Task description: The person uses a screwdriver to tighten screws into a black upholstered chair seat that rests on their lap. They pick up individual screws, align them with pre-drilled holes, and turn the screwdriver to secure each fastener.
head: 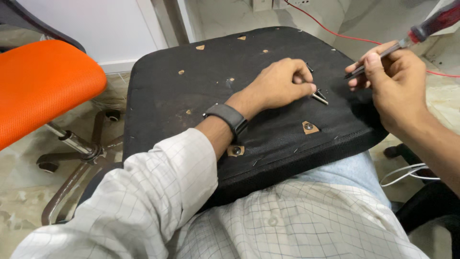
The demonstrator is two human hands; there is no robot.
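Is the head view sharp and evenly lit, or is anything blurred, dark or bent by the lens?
Head view: soft even indoor light, no hard glare; the left hand and the screws at its fingertips are sharp; the screwdriver handle in the right hand is slightly blurred; the black seat base hides detail; edges bow from the wide lens.

White checked shirt, blue jeans

Left wrist (230, 117) wears a black band at 9 o'clock from the left hand (280, 86); right forearm bare.
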